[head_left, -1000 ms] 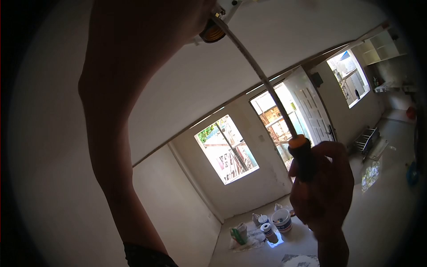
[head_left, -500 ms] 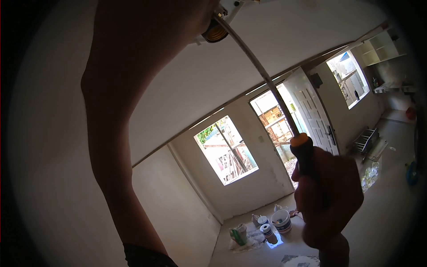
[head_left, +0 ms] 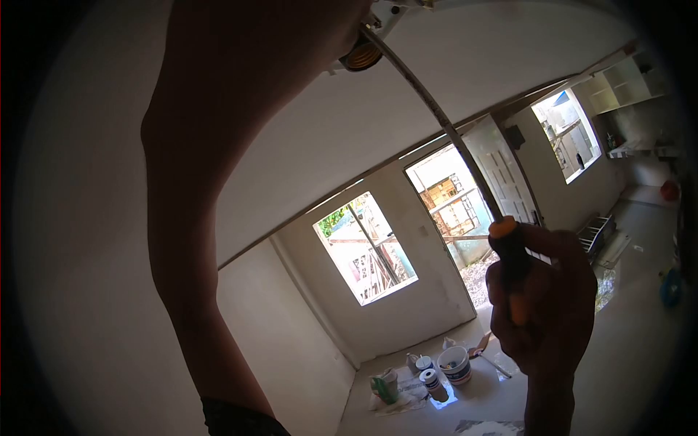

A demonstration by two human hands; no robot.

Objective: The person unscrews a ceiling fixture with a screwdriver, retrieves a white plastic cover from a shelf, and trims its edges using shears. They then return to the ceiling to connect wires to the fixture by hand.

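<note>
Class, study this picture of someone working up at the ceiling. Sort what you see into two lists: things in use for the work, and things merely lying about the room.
In use:
- left hand, raised at the lamp socket on the ceiling
- right hand, gripping the screwdriver, whose shaft reaches up to the socket

Lying about:
- white bucket on the floor
- small tubs beside it
- green-and-white bag

White walls (head_left: pixel 94 240) and ceiling (head_left: pixel 349 145) enclose a bare room. Daylight enters through a window (head_left: pixel 365 247) and open doorway (head_left: pixel 454 211). Buckets (head_left: pixel 456 363) stand on the floor (head_left: pixel 632 349)
</note>
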